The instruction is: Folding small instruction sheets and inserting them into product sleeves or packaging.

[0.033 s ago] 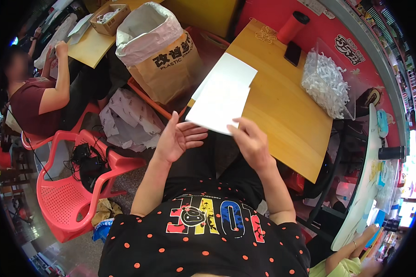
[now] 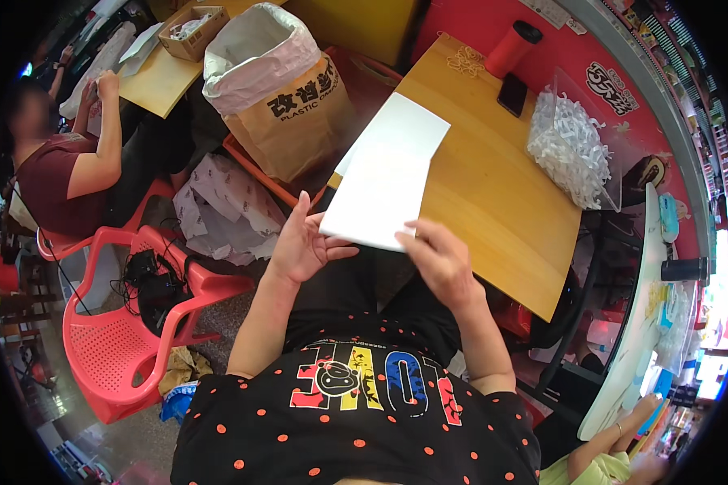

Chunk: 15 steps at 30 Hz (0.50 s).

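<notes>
Leftmost, a co-worker (image 2: 52,186) is seen seated, and beside that person a red plastic chair (image 2: 105,343) is used as a rest for a black bag (image 2: 163,301) and cables. A tall paper bag (image 2: 299,121) with a white inner lining is stood near the table, its mouth turned upward, presumably so that things can be dropped in. Below it, the left hand (image 2: 299,246) is opened wide, palm up, with the near-left corner of the white paper (image 2: 384,182) laid over its fingers, apparently as support rather than grip. The paper is stretched from there over the table's left edge. Its near-right corner is pinched by the right hand (image 2: 438,257), probably to steer it; the fingertips are slightly blurred. On the wooden table (image 2: 501,202), a phone (image 2: 512,94) and a red cylinder (image 2: 511,50) are set toward the far side, leaving room nearer the hands, and a clear container (image 2: 570,149) of white strips is placed at the right edge, seemingly within reach.
</notes>
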Tool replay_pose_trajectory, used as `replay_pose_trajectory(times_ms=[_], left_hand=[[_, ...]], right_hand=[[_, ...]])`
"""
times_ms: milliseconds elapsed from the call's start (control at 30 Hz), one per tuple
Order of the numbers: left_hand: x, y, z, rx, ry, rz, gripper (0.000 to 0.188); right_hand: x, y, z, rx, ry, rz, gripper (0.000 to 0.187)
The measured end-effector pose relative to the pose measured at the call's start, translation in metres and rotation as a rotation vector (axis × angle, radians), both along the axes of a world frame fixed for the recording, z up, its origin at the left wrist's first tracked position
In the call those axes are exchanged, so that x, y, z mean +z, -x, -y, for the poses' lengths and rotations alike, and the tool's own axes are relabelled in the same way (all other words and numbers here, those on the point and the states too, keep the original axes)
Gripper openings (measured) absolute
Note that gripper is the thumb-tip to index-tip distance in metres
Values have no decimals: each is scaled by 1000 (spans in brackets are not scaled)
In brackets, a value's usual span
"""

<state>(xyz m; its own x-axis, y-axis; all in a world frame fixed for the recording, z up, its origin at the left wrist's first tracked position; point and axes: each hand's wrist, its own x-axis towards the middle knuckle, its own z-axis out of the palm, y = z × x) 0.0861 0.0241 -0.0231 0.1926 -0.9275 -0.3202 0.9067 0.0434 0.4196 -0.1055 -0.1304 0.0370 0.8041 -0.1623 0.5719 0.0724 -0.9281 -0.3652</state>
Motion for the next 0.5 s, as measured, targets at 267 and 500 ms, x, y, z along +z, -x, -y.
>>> replay_pose_trajectory(times_ms=[267, 500], left_hand=[[15, 25, 5, 73, -1, 124, 44], [19, 41, 2, 141, 116, 958, 38]], right_hand=[[10, 46, -23, 131, -468, -41, 21], [-6, 51, -11, -124, -1315, 88, 6]])
